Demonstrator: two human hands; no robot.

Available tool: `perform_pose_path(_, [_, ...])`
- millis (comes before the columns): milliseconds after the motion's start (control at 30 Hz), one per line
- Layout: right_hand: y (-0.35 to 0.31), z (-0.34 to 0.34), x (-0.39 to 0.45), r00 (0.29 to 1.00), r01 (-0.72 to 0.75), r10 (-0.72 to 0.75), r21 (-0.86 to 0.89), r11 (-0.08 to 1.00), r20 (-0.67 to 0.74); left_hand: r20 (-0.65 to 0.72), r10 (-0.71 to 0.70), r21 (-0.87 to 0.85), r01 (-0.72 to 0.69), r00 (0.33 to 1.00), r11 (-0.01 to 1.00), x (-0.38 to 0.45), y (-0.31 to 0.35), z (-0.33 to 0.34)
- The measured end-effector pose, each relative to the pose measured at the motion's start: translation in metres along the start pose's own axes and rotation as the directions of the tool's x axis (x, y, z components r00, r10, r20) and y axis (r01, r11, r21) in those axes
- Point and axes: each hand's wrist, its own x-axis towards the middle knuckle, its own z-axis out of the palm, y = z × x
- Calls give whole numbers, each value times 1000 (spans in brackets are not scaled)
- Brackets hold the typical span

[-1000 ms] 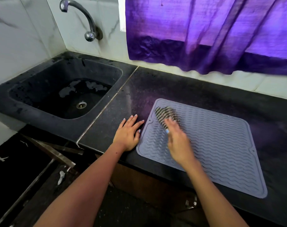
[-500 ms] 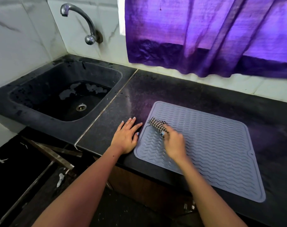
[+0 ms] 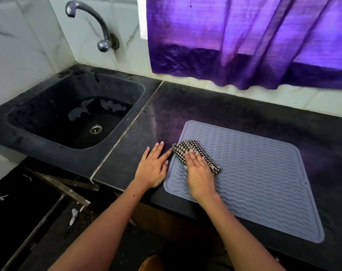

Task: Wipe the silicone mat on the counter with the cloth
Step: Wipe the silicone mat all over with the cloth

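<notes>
Pressing down flat, the right hand (image 3: 200,173) pins the checked cloth (image 3: 193,155) under open fingers onto the near-left corner of the silicone mat (image 3: 254,173). The left hand (image 3: 153,169) lies spread on the counter (image 3: 127,153) touching the mat's edge (probably to stop it sliding), gripping nothing.
</notes>
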Motion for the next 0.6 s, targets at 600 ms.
perform_pose_path(600, [-4,-16,20,990,-135,139,107,985,-38,74,99,39,-102,992,994,50,-3,-10])
